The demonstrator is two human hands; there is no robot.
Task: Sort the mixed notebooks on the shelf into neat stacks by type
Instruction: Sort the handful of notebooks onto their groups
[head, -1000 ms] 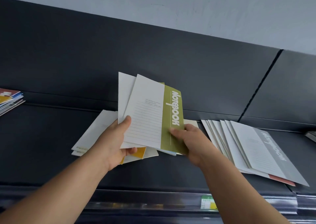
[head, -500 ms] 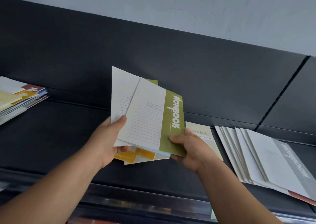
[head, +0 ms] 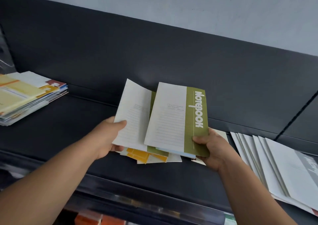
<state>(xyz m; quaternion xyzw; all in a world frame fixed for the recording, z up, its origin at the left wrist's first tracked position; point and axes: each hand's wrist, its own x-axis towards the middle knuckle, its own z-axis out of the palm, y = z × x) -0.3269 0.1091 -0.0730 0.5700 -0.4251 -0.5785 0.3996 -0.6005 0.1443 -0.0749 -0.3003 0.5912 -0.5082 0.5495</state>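
My right hand (head: 209,147) grips the lower right corner of a white notebook with an olive-green "Notebook" band (head: 173,120), held tilted above the shelf. My left hand (head: 110,137) grips a second green-banded notebook (head: 133,114) by its left edge, partly behind the first. Under both lie mixed notebooks (head: 146,156), some with orange-yellow blocks and a pale blue edge. A fanned row of white notebooks with grey bands (head: 278,169) lies at the right. A colourful stack of notebooks (head: 25,95) sits at the far left.
The dark shelf board (head: 72,125) runs between the stacks, with a dark back panel (head: 154,52) behind and a glossy front rail (head: 154,199) below. Orange items (head: 96,220) show on the level beneath.
The two green-banded notebooks have spread apart, the front one shifted right with my right hand. The view panned left, showing more of the colourful stack.
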